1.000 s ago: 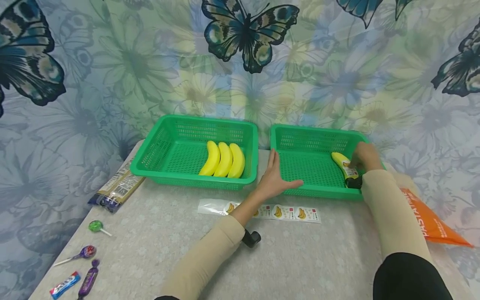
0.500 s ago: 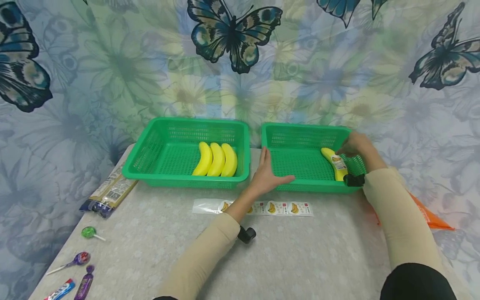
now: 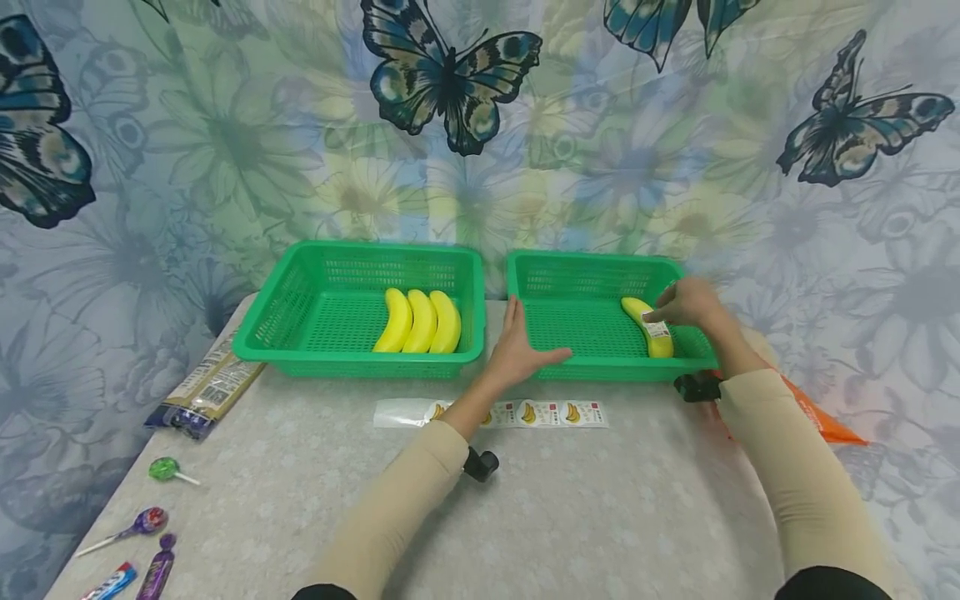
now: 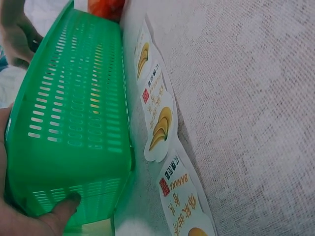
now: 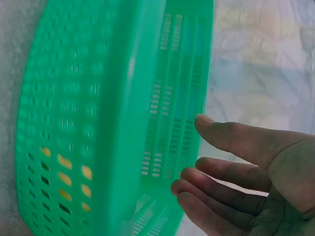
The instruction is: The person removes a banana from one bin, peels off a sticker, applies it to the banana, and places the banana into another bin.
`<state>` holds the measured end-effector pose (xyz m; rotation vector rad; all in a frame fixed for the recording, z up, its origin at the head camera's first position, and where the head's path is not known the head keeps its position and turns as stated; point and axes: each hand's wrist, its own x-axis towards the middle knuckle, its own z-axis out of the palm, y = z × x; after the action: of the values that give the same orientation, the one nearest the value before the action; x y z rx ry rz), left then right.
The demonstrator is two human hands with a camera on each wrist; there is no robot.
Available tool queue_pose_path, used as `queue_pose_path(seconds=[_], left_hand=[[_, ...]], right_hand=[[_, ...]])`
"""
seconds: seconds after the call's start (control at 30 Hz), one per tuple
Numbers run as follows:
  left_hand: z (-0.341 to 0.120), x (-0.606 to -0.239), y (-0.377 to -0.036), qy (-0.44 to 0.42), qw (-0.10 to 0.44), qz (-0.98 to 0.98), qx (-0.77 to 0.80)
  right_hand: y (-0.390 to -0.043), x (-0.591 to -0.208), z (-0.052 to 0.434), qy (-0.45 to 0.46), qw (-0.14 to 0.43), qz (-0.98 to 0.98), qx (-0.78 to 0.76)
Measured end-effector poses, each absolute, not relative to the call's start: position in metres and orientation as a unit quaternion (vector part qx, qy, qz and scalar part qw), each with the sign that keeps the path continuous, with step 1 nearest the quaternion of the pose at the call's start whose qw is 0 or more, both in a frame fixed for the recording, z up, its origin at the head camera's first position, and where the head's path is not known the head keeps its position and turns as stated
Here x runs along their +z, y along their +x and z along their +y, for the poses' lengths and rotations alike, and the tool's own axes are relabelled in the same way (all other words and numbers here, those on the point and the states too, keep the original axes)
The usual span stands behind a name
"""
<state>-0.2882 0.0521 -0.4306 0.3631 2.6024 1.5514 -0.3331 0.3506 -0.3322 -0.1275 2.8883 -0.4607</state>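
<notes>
Two green baskets stand side by side. The left basket (image 3: pixel 360 247) holds three yellow bananas (image 3: pixel 420 321). In the right basket (image 3: pixel 592 260) one banana (image 3: pixel 660 342) with a white label lies near the right wall. My right hand (image 3: pixel 682 304) hovers over that banana's far end with fingers loosely extended, and in the right wrist view the right hand (image 5: pixel 236 172) holds nothing beside the basket (image 5: pixel 98 123). My left hand (image 3: pixel 525 350) rests flat on the right basket's near-left corner, its thumb (image 4: pixel 64 204) pressing the front wall (image 4: pixel 74 113).
A strip of banana stickers (image 3: pixel 525 412) lies on the table in front of the baskets. An orange bag (image 3: pixel 817 417) sits at the right edge. A packet (image 3: pixel 206 392), lollipops (image 3: pixel 161 469) and wrapped candies (image 3: pixel 153 571) lie at the left.
The right hand has let go of the labelled banana, which now lies in the right basket. The left hand has stayed on the basket corner.
</notes>
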Motion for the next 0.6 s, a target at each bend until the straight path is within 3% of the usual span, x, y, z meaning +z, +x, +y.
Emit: queue_pose_path(seconds=[0.23, 0.6], left_hand=[[0.048, -0.431, -0.290, 0.113, 0.045, 0.851, 0.510], [0.048, -0.414, -0.277, 0.123, 0.087, 0.876, 0.459]], right_hand=[[-0.327, -0.336, 0.329, -0.055, 0.075, 0.984, -0.149], [-0.317, -0.343, 0.319, -0.044, 0.081, 0.979, -0.181]])
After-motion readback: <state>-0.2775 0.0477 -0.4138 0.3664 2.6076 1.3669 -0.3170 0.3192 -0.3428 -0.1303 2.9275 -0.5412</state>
